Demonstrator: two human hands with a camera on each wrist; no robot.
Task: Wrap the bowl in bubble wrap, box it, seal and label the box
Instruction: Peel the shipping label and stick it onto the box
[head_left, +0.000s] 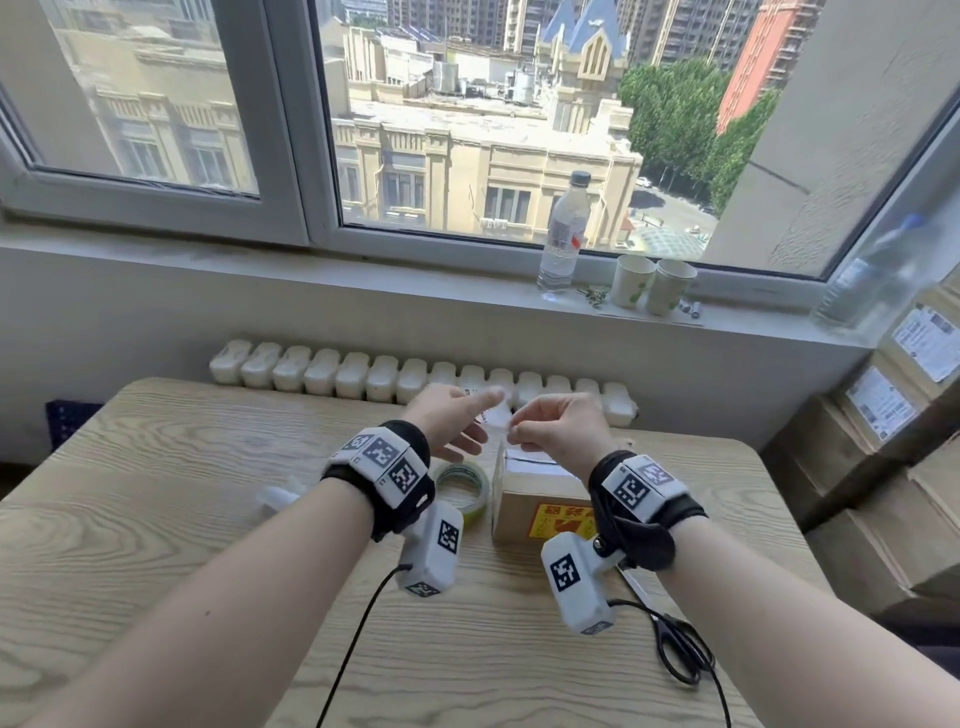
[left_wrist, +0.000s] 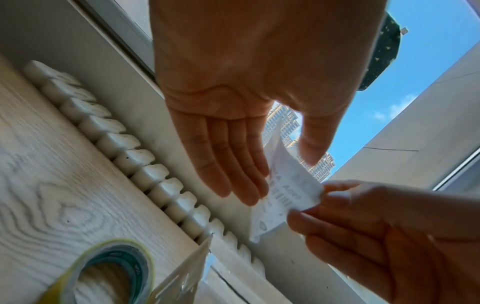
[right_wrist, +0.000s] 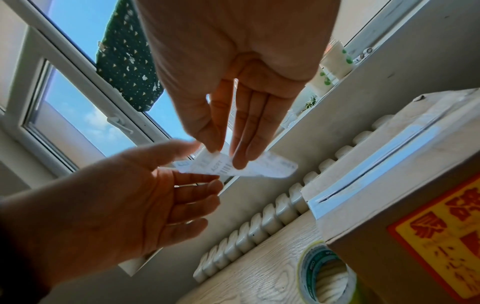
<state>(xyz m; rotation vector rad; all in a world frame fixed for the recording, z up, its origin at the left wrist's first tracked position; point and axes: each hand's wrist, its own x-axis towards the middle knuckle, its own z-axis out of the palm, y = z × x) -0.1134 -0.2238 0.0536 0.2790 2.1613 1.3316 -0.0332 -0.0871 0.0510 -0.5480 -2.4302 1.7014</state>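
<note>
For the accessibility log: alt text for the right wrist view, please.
The right hand pinches a small printed label between thumb and fingers, while the open left hand reaches up to its other end. At right a taped cardboard box with a red and yellow sticker stands on the wooden table beside a tape roll; a radiator and window lie behind.

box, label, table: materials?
Box: brown cardboard, matte, with glossy clear tape along the top seam.
Label: thin white printed paper, likely adhesive; it curls and passes light in the right hand pinch.
Table: pale wood-grain surface, probably laminate; the grain looks printed.
</note>
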